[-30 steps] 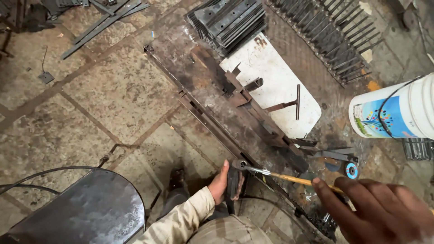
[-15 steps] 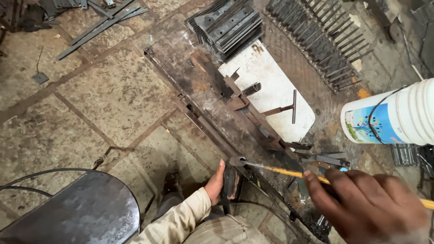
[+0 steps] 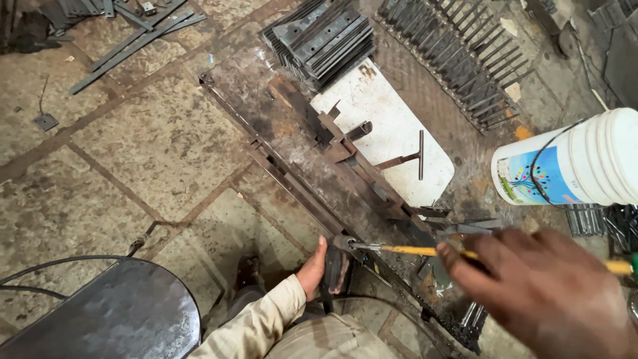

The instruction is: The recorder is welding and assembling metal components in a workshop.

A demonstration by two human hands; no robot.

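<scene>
the right hand is clenched around the yellow handle of a thin tool, maybe a chipping hammer or a scribing tool; i cannot tell which. its dark metal tip sits far forward of the grip, touching a small dark metal piece at the edge of the long rusty steel frame. the left hand is grasping this small piece from the side, the thumb up and the fingers partly hidden behind it, so the piece is just beside the tool tip and well ahead of the right fist.

the tool looks light and stiff, with a slim shaft, and the far-back grip gives reach but less control at the tip; i judge that a hold closer to the metal end would steady it. the small piece looks like heavy, hard steel, probably rough and with sharp edges, so the flat sides are the safer place to hold, as the left hand does now. the frame seems too heavy to shift by accident.

compared with one second ago, the right hand has come nearer to the camera and looks larger and more blurred, the tool tip rests at almost the same place on the piece, and the left hand keeps its hold. the white bucket, beyond the right hand, appears more fully.
</scene>
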